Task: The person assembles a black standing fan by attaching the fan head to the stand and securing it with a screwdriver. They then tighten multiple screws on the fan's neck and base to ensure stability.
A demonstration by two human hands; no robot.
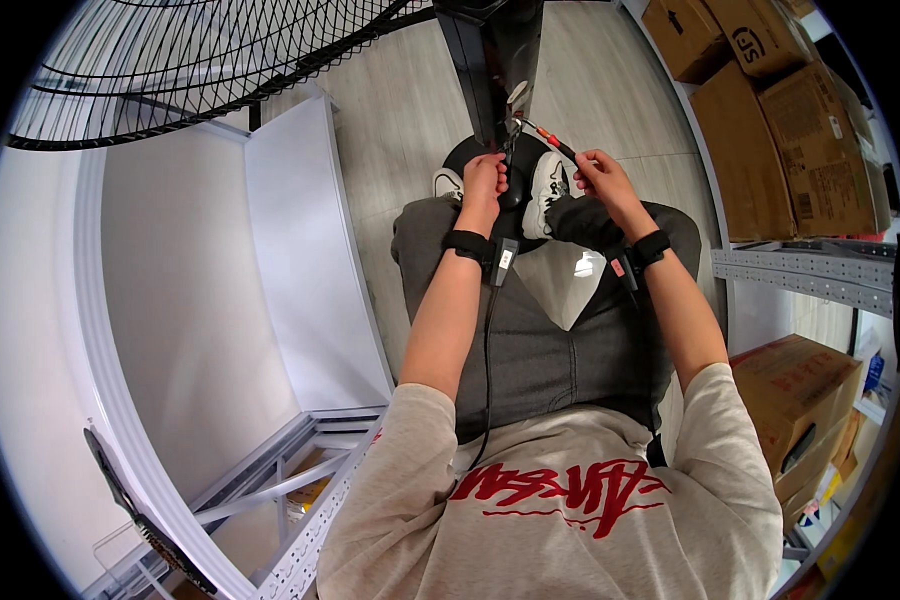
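Observation:
My right hand [607, 182] is closed around the black end of a screwdriver [555, 140] with red bands. Its thin metal shaft points left, toward a small shiny metal part [516, 124] low on a glossy black upright column [500, 60]. Beside that part, my left hand [484, 182] is closed with its fingers bent inward against a narrow dark piece [510, 165]. What exactly the fingers grip is too small to tell. Below the column a round black base [532, 226] lies between my two shoes, partly hidden by my hands.
A large black wire fan cage [220, 70] fills the upper left. White shelving panels [305, 230] stand to the left. Cardboard boxes [735, 155] sit on a metal rack [805, 268] at right, with another carton [795, 400] lower down. A cable [488, 370] runs from my left wrist strap.

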